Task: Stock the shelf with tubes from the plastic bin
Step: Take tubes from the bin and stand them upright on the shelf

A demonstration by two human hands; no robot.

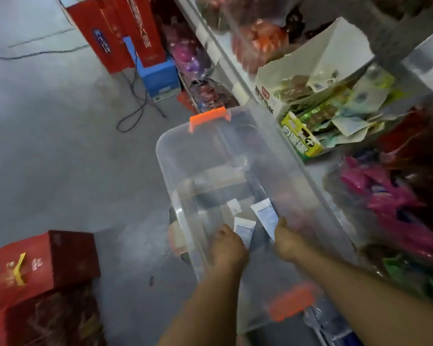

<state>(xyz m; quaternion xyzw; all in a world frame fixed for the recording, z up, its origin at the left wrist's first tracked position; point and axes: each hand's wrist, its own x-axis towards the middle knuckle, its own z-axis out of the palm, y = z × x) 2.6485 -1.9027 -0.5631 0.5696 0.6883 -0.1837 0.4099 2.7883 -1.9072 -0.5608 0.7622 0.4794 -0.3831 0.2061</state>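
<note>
A clear plastic bin (175, 156) with orange latches stands on the floor beside the shelf (238, 78). Both my hands reach down inside it. My left hand (226, 248) grips a white tube (244, 229) with bluish print. My right hand (286, 239) grips a second white tube (265, 212). A third, smaller white tube (233, 207) lies loose on the bin's bottom just beyond them. The picture is blurred, so the fingers are hard to make out.
The shelf on the right holds an open white carton (318, 58), green and yellow packets (300, 138) and pink bags (385, 196). Red gift boxes (48, 265) stand at the lower left, more red boxes (118, 28) and a blue box (160, 76) further back. A black cable (133, 106) lies on the grey floor.
</note>
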